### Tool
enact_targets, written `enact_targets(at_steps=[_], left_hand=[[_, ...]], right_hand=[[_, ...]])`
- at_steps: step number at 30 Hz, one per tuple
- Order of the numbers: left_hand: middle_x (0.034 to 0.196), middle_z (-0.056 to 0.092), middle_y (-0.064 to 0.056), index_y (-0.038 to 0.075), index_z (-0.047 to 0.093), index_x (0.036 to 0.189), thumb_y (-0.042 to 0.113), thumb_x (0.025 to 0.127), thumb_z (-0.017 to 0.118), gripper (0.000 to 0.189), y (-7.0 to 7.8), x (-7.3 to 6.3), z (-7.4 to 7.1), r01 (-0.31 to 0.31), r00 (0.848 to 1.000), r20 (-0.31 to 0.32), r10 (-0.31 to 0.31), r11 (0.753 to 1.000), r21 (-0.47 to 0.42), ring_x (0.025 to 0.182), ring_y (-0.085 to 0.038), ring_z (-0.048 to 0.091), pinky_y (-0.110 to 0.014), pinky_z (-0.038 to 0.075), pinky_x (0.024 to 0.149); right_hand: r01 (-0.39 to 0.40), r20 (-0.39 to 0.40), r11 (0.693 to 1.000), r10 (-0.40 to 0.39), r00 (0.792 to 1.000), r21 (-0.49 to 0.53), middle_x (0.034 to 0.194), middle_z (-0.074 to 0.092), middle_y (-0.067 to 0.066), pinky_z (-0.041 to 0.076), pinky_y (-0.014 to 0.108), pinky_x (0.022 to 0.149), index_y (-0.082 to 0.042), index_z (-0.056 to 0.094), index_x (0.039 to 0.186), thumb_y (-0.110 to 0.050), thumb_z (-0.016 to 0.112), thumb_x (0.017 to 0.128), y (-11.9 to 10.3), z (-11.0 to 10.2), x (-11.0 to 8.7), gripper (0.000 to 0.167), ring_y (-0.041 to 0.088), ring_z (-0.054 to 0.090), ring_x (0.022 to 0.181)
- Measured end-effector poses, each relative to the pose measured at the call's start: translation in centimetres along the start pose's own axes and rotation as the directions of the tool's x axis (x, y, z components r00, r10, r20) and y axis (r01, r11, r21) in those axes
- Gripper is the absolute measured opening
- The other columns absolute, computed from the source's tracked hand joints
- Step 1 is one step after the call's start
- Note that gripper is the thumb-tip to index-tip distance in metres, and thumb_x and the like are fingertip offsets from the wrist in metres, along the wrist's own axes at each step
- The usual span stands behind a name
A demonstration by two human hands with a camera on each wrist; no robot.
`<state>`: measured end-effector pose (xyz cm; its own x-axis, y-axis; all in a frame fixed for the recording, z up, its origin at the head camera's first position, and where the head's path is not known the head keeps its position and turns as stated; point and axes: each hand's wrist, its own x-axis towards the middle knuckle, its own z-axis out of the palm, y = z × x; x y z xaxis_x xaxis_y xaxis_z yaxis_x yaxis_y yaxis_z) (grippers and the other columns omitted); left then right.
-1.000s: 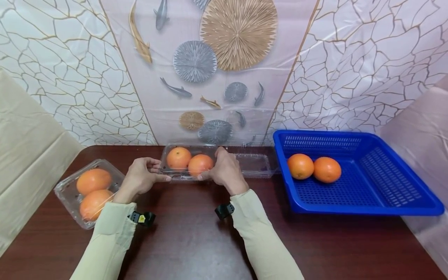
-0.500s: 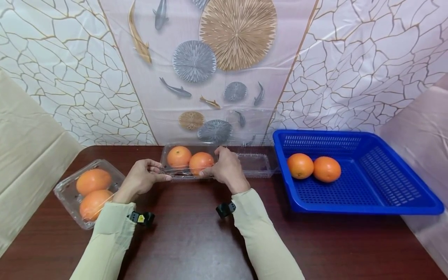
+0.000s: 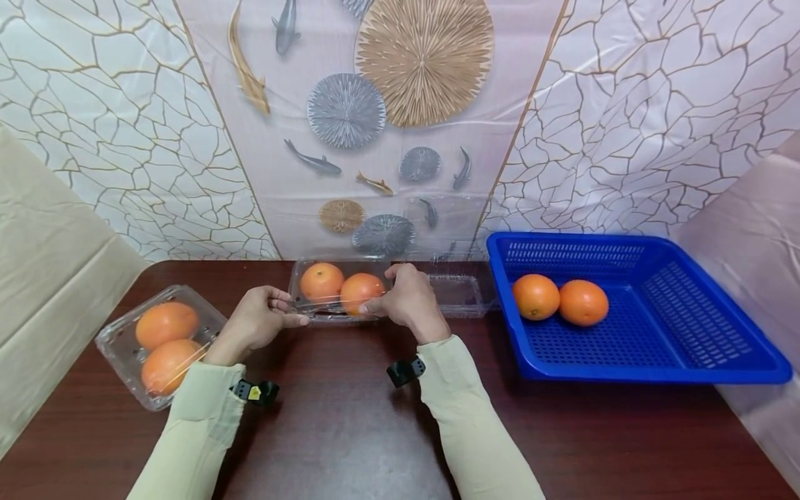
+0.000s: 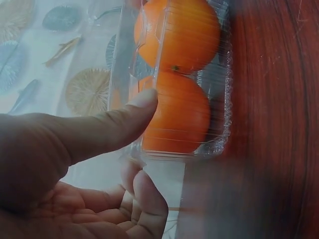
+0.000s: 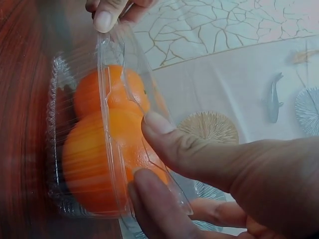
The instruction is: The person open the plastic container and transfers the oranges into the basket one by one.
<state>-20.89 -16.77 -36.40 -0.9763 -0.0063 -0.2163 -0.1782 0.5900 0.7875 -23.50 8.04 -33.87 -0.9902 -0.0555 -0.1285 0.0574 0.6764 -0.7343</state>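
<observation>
In the head view, a clear plastic clamshell box (image 3: 331,317) lies at the back of the table with two oranges (image 3: 321,281) inside. My left hand (image 3: 255,316) pinches the box's left end, thumb on the front rim and forefinger at the corner. At the right end, my right hand (image 3: 406,298) grips the rim between thumb and fingers. The right wrist view shows the lid edge (image 5: 110,124) running upright past the oranges, with both hands on it. Through the left wrist view, the box's ridged side (image 4: 227,89) faces the dark wood.
Another clear box (image 3: 128,371) with two oranges stands at the left, beside my left forearm. An open clear box (image 3: 459,305) sits right of my right hand. A blue basket (image 3: 625,375) holding two oranges stands at the right. A patterned sheet (image 3: 294,208) backs the table.
My right hand has shifted slightly to the right along the box's rim, and the right-hand orange has edged the same way. My left hand keeps its pinch at the left corner.
</observation>
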Motion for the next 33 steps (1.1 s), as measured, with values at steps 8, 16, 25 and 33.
enact_targets(at_steps=[8,16,25,33], left_hand=[[0.101,0.054,-0.006,-0.004,0.055,0.119,0.020,0.087,0.083,0.048,-0.6,0.4,0.0,-0.006,1.000,0.024,0.007,0.999,-0.042,0.091,-0.021,0.049,-0.025,0.046,0.069],[0.096,0.061,-0.006,-0.004,0.062,0.116,0.015,0.088,0.082,0.039,-0.4,0.1,0.1,-0.023,0.998,-0.057,0.019,0.998,-0.061,0.086,-0.018,0.054,-0.020,0.048,0.064],[0.088,0.066,-0.008,-0.006,0.067,0.112,0.012,0.094,0.075,0.027,-0.1,-0.4,0.5,-0.049,0.994,-0.099,0.047,0.999,-0.017,0.076,-0.016,0.054,-0.020,0.044,0.056],[0.100,0.072,-0.016,0.000,0.076,0.103,0.015,0.100,0.066,0.018,0.5,-0.6,0.8,-0.149,0.980,-0.114,0.166,0.978,0.146,0.081,-0.020,0.056,-0.024,0.044,0.066]], right_hand=[[0.000,-0.005,1.000,0.000,1.000,0.001,0.126,0.068,0.017,0.058,0.040,0.095,-0.005,0.064,0.131,-0.026,0.097,0.070,0.2,0.1,0.2,0.073,0.026,0.064,0.103],[-0.008,-0.013,1.000,0.008,1.000,0.004,0.138,0.063,0.017,0.057,0.042,0.101,-0.004,0.064,0.133,-0.027,0.097,0.069,0.3,0.2,0.1,0.075,0.028,0.063,0.115],[-0.007,-0.032,0.999,0.006,0.999,-0.038,0.132,0.066,0.016,0.058,0.041,0.098,-0.005,0.065,0.130,-0.029,0.097,0.069,0.4,0.1,0.1,0.073,0.028,0.063,0.109],[0.008,0.001,0.999,-0.008,1.000,-0.040,0.128,0.069,0.012,0.059,0.040,0.096,-0.004,0.067,0.130,-0.030,0.095,0.073,0.3,0.1,0.3,0.068,0.027,0.065,0.111]])
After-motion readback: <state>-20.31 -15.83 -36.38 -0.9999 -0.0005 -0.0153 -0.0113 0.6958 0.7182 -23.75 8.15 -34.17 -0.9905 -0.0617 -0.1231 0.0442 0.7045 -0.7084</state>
